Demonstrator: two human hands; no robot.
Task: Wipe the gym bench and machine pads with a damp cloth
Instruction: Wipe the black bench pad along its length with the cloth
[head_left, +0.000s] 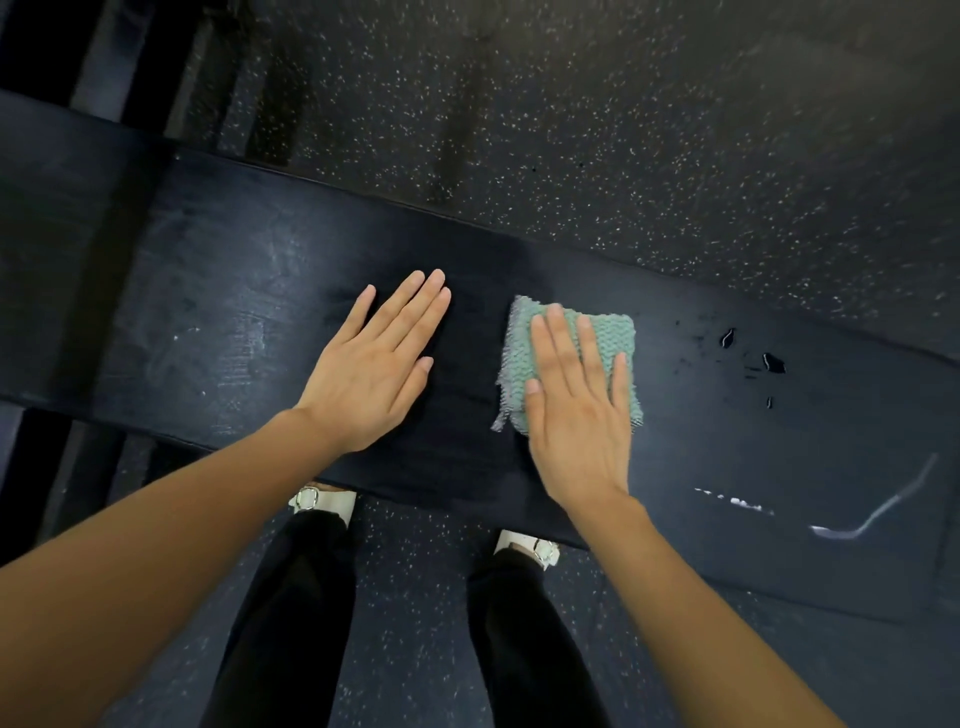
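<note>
Cloth (608, 332) (green, knitted, folded) lies flat on black bench (208, 291).

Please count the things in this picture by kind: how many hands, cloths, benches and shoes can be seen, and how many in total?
hands: 2 (left hand, right hand)
green cloth: 1
black gym bench: 1
white shoes: 2 (left shoe, right shoe)
total: 6

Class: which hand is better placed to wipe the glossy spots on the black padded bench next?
Likely the right hand: it presses flat on the green knitted cloth, nearer the glossy spots. The left hand rests bare on the black padded bench.
</note>
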